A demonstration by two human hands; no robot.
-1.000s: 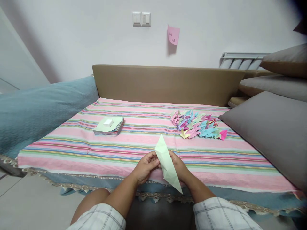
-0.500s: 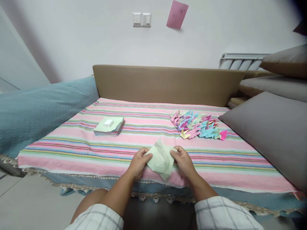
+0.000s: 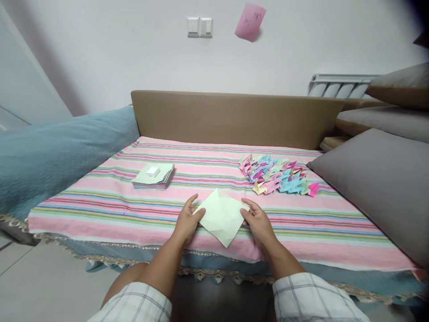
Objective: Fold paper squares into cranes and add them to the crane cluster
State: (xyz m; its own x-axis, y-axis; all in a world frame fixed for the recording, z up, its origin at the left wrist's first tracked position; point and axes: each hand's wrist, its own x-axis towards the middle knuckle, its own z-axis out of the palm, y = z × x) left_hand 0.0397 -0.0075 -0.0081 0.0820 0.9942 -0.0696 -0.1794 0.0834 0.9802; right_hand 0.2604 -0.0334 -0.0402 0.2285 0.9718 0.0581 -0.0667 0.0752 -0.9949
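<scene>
Your left hand [image 3: 185, 222] and right hand [image 3: 258, 223] each pinched a side corner of the green paper [image 3: 221, 216], spread flat on the striped cloth [image 3: 110, 205].

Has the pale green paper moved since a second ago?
Yes. The pale green paper has come down flat onto the striped cloth, opened wider, nearer the paper stack.

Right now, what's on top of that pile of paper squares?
A small white block sits on the stack of paper squares, on its pale green top sheet. The block hides the sheet beneath it, and only the lower sheets' coloured edges show.
</scene>
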